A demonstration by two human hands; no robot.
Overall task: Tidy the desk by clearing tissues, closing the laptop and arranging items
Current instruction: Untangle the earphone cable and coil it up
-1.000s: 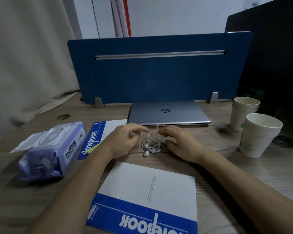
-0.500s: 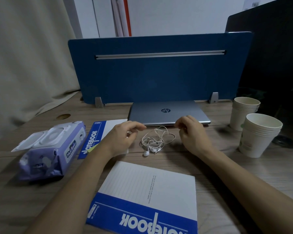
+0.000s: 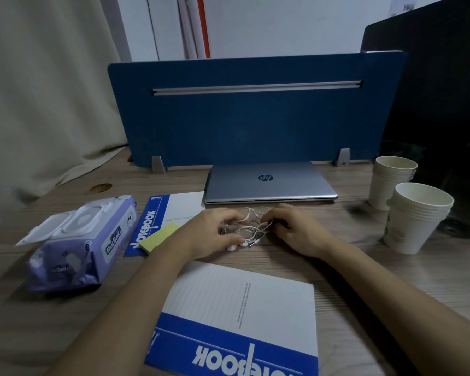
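While the purple wipes pack (image 3: 76, 241) lies at the far left of the wooden surface (image 3: 391, 270) with its lid flipped open, a notebook (image 3: 162, 215) and yellow sticky pad (image 3: 159, 237) sit beside it. The left hand (image 3: 209, 234) and right hand (image 3: 300, 232) meet over the tangled white earphones (image 3: 251, 230), fingers curled and pinching the cord between them. The closed laptop (image 3: 269, 183) sits just behind; paper cups (image 3: 413, 218) stand right.

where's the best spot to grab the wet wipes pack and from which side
Take the wipes pack across its long purple sides, with the grip coming from above, near the middle. Its flip lid stands open at the far end and would likely give, and the soft crinkled near end offers a poor hold.
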